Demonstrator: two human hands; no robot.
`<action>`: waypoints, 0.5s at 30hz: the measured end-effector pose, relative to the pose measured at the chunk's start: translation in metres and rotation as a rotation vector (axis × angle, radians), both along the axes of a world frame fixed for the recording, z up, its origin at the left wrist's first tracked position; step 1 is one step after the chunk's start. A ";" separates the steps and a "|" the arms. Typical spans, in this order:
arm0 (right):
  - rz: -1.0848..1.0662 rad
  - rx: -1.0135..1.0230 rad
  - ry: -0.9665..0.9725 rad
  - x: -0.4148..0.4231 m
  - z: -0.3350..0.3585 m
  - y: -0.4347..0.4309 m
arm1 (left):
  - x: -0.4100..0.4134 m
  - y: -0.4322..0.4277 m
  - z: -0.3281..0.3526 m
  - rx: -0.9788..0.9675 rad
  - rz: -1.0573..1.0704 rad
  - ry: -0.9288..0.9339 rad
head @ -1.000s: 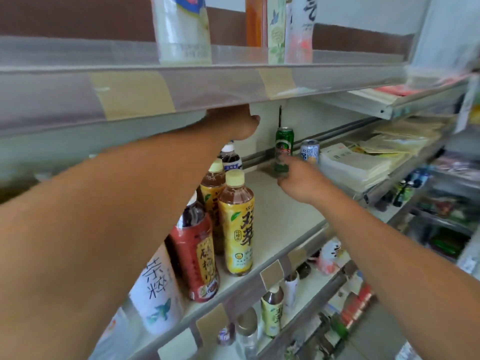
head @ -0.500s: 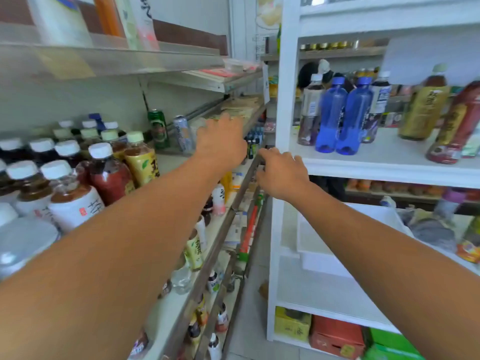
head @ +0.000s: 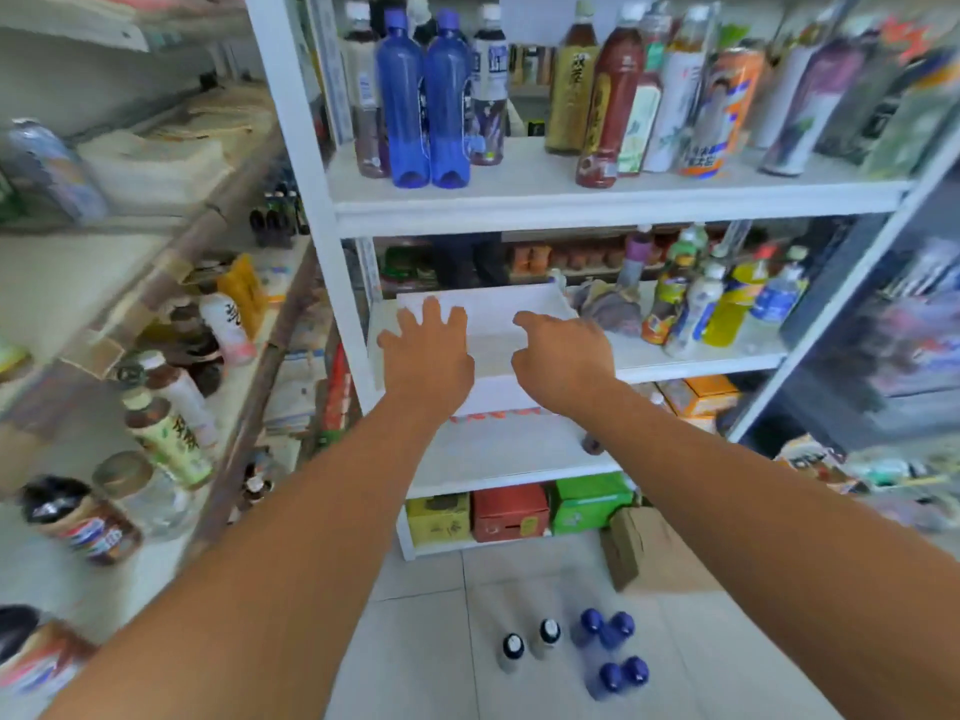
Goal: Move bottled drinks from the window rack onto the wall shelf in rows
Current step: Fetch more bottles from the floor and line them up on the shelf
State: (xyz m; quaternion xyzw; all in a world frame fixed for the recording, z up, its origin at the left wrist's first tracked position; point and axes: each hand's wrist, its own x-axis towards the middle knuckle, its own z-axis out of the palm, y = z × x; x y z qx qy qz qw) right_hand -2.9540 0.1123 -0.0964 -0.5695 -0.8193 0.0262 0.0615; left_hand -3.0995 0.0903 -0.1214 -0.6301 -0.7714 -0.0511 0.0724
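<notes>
Left hand (head: 426, 356) fingers (head: 430, 314) spread wide, right hand (head: 563, 356) loosely curled, both empty. Probably reach to twelve o'clock and grip the blue bottles (head: 400, 96) low on the rack (head: 571, 207).

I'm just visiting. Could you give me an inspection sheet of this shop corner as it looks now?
Surface: white rack shelf crowded with upright bottles; wall shelf at left partly bare.
Job's things: blue bottles stand side by side on the rack's upper shelf.
Clutter: capped bottles on the floor; coloured boxes on the rack's bottom shelf.
Hands: left hand spread, right hand loosely curled; both hold nothing.
Cables: nothing seen.
Surroundings: tiled floor; picture edges blurred.
</notes>
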 end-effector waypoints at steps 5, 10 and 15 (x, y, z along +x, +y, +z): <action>-0.029 -0.116 -0.024 0.065 -0.054 0.013 | 0.062 0.012 -0.062 -0.094 -0.079 0.012; -0.006 -0.286 -0.023 0.124 -0.132 0.024 | 0.112 0.019 -0.132 -0.252 -0.048 -0.027; -0.006 -0.488 -0.076 0.165 -0.220 0.015 | 0.144 0.007 -0.216 -0.388 -0.043 -0.101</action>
